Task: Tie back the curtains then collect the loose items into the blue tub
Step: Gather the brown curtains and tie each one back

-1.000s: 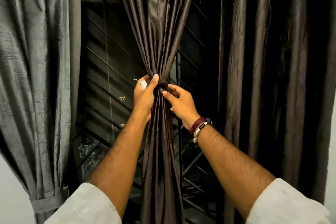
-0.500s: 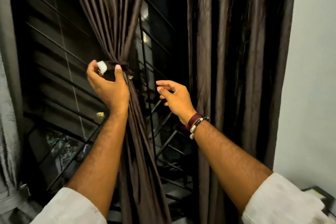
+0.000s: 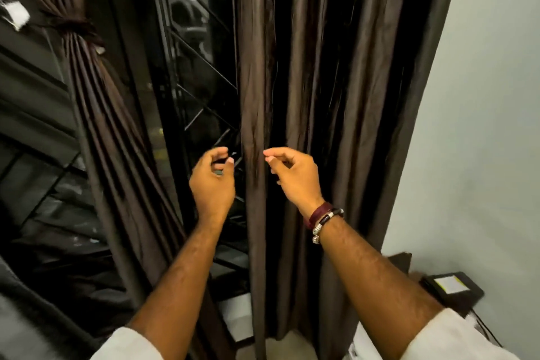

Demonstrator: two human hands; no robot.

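A dark brown curtain (image 3: 96, 114) at the left is gathered and bound by a dark tieback (image 3: 73, 27) near the top left. A second dark brown curtain (image 3: 327, 73) hangs loose in the middle and right. My left hand (image 3: 212, 181) and my right hand (image 3: 292, 175) are raised on either side of this loose curtain's left fold, fingers curled and apart, holding nothing. The left hand is just left of the fold, the right hand just right of it. No blue tub is in view.
A dark window with a metal grille (image 3: 201, 73) shows between the curtains. A pale wall (image 3: 482, 126) stands on the right. A black box with a yellow-white label (image 3: 451, 289) lies at the lower right, by the wall. A white tag (image 3: 16, 14) hangs at the far left.
My left hand let go of the tied curtain and both hands moved right and down to the loose curtain. The view swung right; the tied curtain now sits at the far left.
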